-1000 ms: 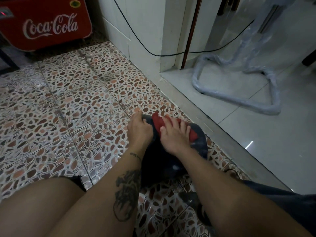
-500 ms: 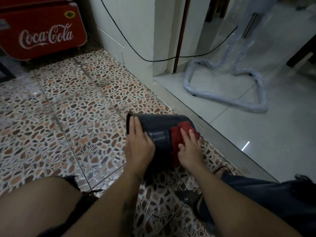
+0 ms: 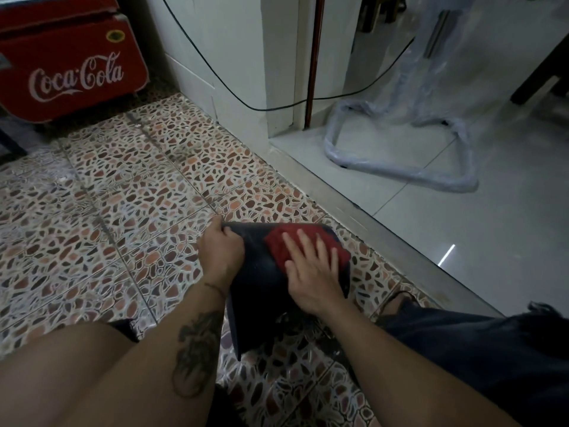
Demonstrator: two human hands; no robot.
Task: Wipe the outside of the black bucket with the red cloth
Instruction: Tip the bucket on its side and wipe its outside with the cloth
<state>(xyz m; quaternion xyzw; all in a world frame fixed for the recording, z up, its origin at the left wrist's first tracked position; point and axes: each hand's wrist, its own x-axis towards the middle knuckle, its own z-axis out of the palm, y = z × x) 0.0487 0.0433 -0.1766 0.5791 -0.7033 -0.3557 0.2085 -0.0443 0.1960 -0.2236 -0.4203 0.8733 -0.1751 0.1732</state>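
Note:
The black bucket (image 3: 258,282) lies tipped on its side on the patterned floor between my knees. My left hand (image 3: 220,252) grips its left edge, fingers curled over the rim. My right hand (image 3: 311,269) lies flat with fingers spread, pressing the red cloth (image 3: 278,243) against the bucket's upper outer wall. Most of the cloth is under my palm; red shows above and to the right of my fingers.
A red Coca-Cola cooler (image 3: 70,66) stands at the back left. A metal threshold (image 3: 369,217) runs diagonally to the right of the bucket. Beyond it, a plastic-wrapped stand (image 3: 400,171) rests on white tiles. A black cable (image 3: 246,103) hangs along the wall.
The bucket has been turned between my hands. My right hand with the cloth slid from the bucket's right end up onto its top wall. My left hand shifted to the left rim.

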